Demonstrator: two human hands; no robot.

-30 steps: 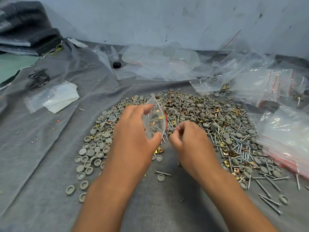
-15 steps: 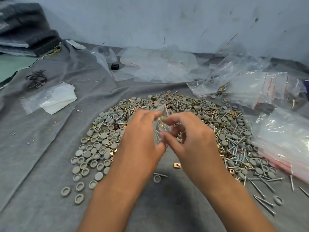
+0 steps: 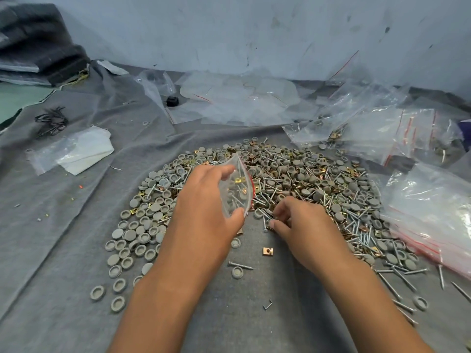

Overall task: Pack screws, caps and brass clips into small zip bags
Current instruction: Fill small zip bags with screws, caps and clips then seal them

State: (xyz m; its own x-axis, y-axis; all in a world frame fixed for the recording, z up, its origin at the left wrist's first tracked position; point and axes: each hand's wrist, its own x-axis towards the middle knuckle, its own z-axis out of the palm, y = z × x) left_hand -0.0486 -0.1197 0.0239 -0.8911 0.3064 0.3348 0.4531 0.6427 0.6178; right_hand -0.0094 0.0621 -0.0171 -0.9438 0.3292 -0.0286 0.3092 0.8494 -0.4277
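The left hand (image 3: pixel 204 212) pinched a small zip bag (image 3: pixel 235 186) by its edges, mouth bowed open toward the right hand (image 3: pixel 303 225), whose curled fingers picked at screws in the pile (image 3: pixel 305 179) just beside, presumably keeping each transfer short.

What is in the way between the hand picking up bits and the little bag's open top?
Nothing visible. The left hand holds the small zip bag open, its mouth facing the right hand at the pile's near edge, with only open air between them.
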